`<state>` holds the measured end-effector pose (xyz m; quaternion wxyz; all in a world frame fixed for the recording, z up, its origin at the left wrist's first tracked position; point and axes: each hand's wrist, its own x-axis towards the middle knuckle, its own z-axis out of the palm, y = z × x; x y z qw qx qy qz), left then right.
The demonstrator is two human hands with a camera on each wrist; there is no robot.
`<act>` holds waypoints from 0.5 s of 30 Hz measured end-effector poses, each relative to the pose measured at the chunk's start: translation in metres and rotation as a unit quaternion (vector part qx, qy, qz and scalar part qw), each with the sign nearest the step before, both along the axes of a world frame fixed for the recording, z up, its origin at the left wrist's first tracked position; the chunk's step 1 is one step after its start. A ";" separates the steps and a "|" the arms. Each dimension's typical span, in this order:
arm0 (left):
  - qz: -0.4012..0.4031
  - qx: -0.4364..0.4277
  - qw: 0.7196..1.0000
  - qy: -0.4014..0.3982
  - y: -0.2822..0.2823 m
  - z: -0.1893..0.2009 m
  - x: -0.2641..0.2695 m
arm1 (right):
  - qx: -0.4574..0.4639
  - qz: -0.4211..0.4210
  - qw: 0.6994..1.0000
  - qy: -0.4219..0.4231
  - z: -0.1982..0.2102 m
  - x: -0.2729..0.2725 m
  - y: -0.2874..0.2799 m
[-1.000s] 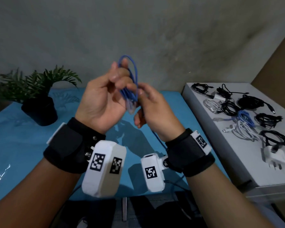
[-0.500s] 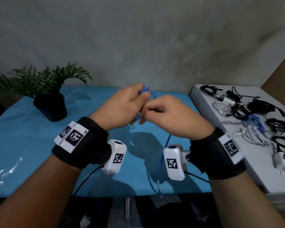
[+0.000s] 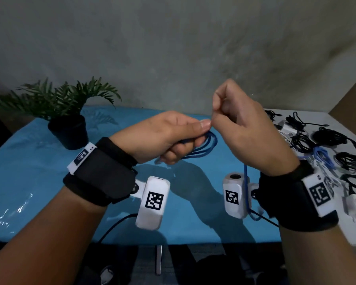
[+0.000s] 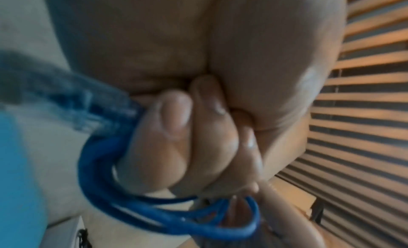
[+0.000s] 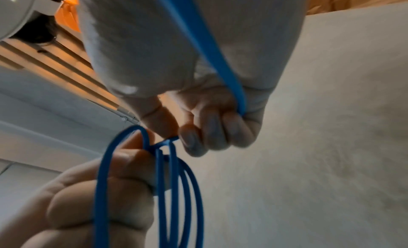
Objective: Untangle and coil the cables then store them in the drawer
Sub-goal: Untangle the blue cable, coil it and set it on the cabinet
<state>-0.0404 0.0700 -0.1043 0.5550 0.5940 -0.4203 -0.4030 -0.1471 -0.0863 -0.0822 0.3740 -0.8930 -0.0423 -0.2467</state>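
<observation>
Blue cable (image 3: pixel 206 146), one, hangs coiled in several loops from your left hand's (image 3: pixel 162 136) grip; your right hand (image 3: pixel 245 128), just above, pinches its free strand.

Blue cable (image 3: pixel 206 146): smooth, matt rubbery sheath. Table cover (image 3: pixel 29 171): blue cloth with a glossy clear patch near the left edge; wrist straps (image 3: pixel 103 171): black matt fabric; camera housings (image 3: pixel 152 202): white semi-gloss plastic. Wall (image 3: pixel 173 48): rough, mottled grey plaster.
</observation>
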 end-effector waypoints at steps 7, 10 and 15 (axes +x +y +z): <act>0.037 -0.148 0.974 0.166 -0.002 0.006 0.003 | 0.020 -0.009 1.000 -0.020 -0.014 0.017 -0.009; 0.038 -0.207 0.949 0.236 -0.005 0.008 0.006 | 0.025 -0.016 1.000 -0.002 -0.024 0.025 -0.007; 0.066 -0.258 0.922 0.280 -0.013 0.003 0.006 | 0.060 -0.044 0.997 0.008 -0.039 0.035 0.004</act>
